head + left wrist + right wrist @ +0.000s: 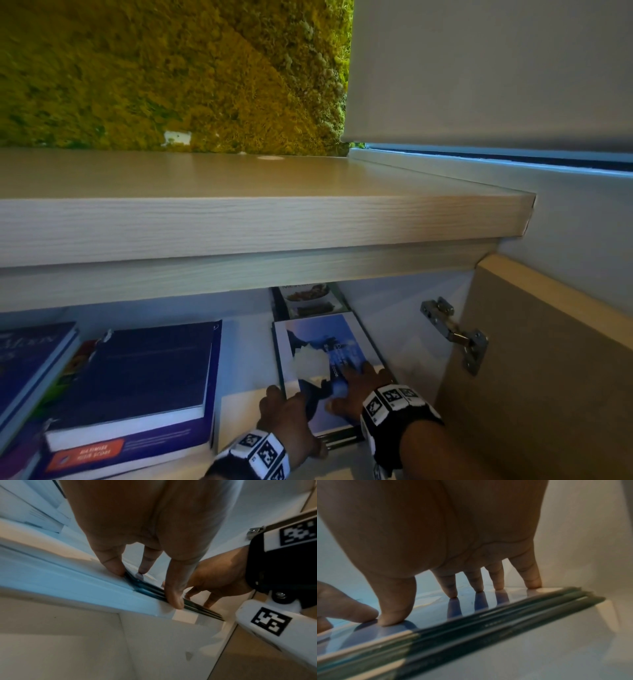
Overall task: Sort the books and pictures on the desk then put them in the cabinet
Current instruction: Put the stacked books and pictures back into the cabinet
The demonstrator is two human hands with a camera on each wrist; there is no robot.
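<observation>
A stack of thin pictures (318, 346), topped by a blue sky image, lies flat on the cabinet shelf (246, 356) at the right. My right hand (356, 387) presses on the top picture with straight, spread fingertips (452, 593). My left hand (284, 411) is at the stack's near left corner. Its thumb (176, 588) touches the dark front edges (202, 609) and its fingers touch the corner. The dark edges (488, 628) lie slightly staggered.
A thick dark blue book (144, 377) lies on other books at the shelf's left. A food-cover book (308, 301) sits behind the stack. The open cabinet door (548, 394) with its metal hinge (455, 335) stands at right. The desk top (239, 219) overhangs above.
</observation>
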